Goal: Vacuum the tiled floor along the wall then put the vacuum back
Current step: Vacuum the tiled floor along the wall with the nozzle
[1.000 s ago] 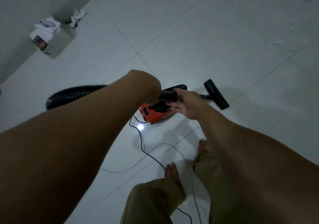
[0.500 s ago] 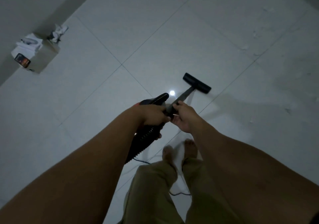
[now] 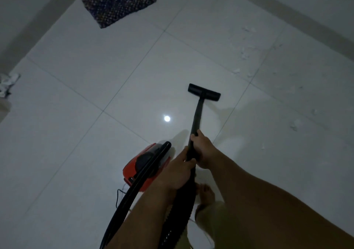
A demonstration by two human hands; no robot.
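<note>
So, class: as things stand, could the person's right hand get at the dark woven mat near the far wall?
Probably not without walking over. The right hand is wrapped around the black vacuum wand, and the dark woven mat lies several white floor tiles beyond the black floor nozzle.

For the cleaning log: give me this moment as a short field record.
left hand: gripping wand, lower down
right hand: gripping wand, higher up
floor head: on tile, pointing toward far wall
vacuum: red, on floor left of the hands
hose: black, loops back toward person
scraps: white bits on tiles near right wall
mat: dark, far left
</note>
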